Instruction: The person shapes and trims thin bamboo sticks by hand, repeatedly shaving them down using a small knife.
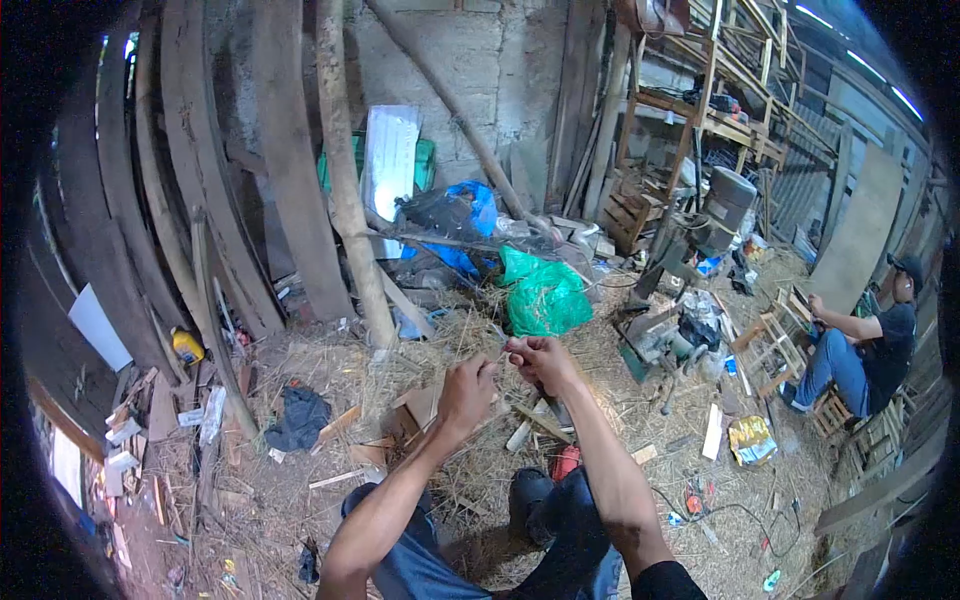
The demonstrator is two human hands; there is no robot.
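My right hand (545,364) is closed, with thumb and fingers pinching a small reddish piece (514,345). A thin pale tip stands up beside it; its kind is too small to tell. Close by on the left, my left hand (466,394) is curled shut, and what its fingers hold, if anything, is hidden. Both hands are raised in front of me above my knees, slightly apart. Beyond them on the ground lies a green plastic bag (548,296).
Straw and wood scraps litter the ground. Boards (290,160) lean against the left wall. A seated person (860,335) works at the right beside a wooden frame (768,350). A yellow bottle (186,345), a dark cloth (298,417) and a cable (740,508) lie around me.
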